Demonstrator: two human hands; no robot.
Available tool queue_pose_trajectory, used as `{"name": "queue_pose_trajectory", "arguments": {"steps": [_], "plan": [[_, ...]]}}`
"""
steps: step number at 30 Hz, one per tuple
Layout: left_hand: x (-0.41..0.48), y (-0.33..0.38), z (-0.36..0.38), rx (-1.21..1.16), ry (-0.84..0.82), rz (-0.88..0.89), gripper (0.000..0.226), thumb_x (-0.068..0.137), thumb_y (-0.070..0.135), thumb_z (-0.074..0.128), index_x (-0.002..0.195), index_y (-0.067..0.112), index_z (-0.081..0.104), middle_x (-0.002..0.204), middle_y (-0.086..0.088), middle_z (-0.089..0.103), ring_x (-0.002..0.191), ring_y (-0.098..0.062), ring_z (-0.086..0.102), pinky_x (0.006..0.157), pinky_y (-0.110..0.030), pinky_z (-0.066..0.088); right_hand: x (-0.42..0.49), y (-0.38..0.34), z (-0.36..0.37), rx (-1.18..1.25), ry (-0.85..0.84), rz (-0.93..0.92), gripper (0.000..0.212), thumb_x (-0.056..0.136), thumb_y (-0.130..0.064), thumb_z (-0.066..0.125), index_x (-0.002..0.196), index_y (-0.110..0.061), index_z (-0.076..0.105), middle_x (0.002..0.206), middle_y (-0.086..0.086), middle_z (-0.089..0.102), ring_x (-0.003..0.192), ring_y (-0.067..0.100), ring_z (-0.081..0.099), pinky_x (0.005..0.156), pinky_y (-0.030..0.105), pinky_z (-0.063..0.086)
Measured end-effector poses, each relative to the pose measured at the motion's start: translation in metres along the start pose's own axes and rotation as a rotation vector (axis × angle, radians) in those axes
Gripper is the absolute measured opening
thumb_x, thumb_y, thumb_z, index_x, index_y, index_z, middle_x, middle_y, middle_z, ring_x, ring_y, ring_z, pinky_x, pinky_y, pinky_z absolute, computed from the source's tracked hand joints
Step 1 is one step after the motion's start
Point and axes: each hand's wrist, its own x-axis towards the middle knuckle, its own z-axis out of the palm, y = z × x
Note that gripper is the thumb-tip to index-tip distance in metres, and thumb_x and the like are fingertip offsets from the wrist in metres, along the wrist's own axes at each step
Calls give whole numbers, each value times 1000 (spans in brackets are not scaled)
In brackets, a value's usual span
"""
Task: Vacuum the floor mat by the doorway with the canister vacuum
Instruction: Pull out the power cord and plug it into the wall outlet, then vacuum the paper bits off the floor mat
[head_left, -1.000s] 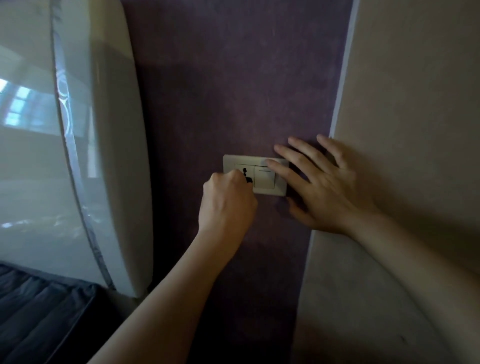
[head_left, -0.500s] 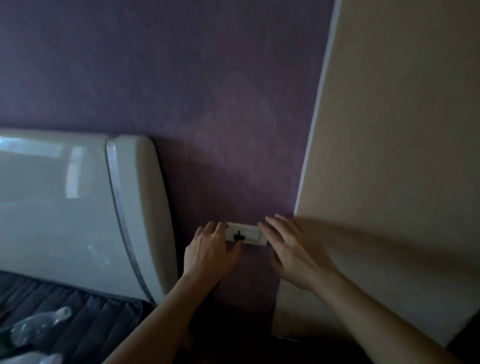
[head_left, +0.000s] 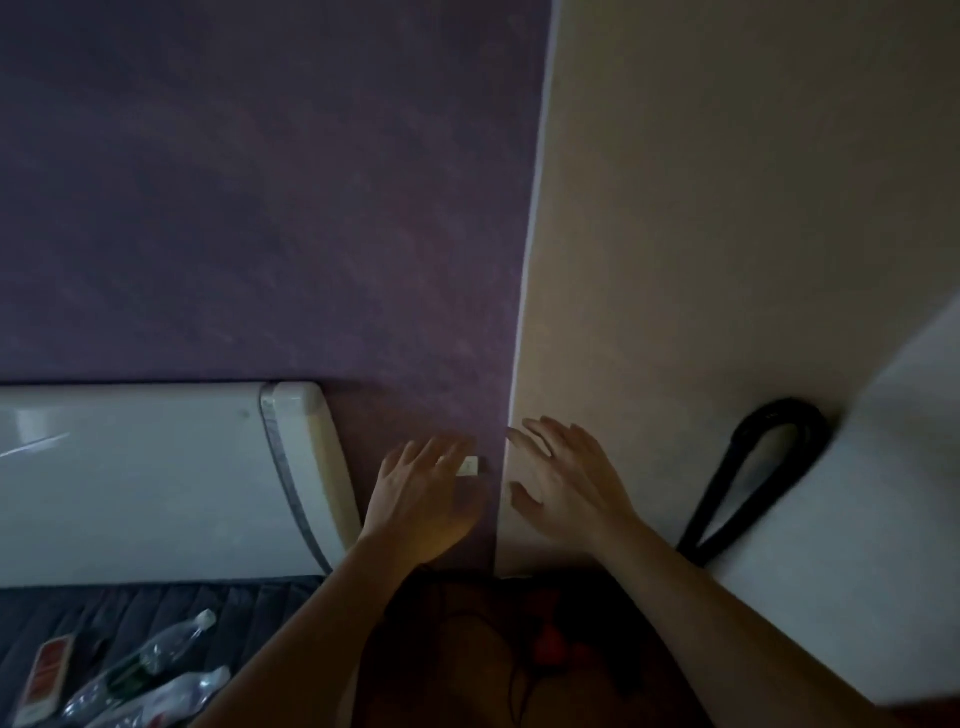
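A white wall socket plate (head_left: 469, 465) sits low on the purple wall, mostly covered by my left hand (head_left: 423, 496), whose fingers are spread and hold nothing. My right hand (head_left: 563, 486) hovers open just right of it, over the beige wall's corner edge. A black vacuum hose (head_left: 756, 467) loops up against the beige wall at right. On the dark floor below my arms lies a red and black shape (head_left: 550, 642) with a thin cord, likely the vacuum, too dim to tell. The floor mat is not in view.
A glossy white headboard (head_left: 156, 483) stands at left against the purple wall. A dark quilted bed (head_left: 130, 608) below it carries two plastic bottles (head_left: 156, 660) and a small red and white packet (head_left: 47, 670). A white panel (head_left: 872, 519) stands at right.
My view has pulled back and up from the socket. My left hand has let go of the plug and opened; both hands have drawn away from the plate.
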Motion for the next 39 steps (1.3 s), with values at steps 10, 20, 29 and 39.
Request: {"name": "queue_pose_trajectory", "arguments": {"steps": [10,20,29,39], "plan": [[-10,64,11,12,40,204,68,84,64,45,141,27,47,140,4,56,124,-20,55,103,-42,44,-85,32,-27,-35,-5,193,67,88,-50,42,148,-20,46,149,7,50,140,27,44,115,52,36],[55,169,82,-22,-85,380,67,82,61,49,138,24,53,139,2,57,128,-20,53,106,-44,42,-171,159,-29,-99,-40,460,65,91,-52,42,149,-24,44,150,5,49,141,27,44,116,50,36],[135,249,157,-8,-220,382,68,80,64,46,137,27,55,138,5,59,126,-19,55,106,-42,42,-189,283,-10,-44,-74,528,62,86,-47,57,141,-19,54,141,10,58,133,31,54,111,55,42],[201,281,213,-47,-300,378,68,79,65,51,135,27,56,135,5,61,124,-18,57,107,-40,42,-155,341,62,37,-179,507,64,88,-53,45,144,-22,48,145,4,52,138,24,46,113,51,38]]}}
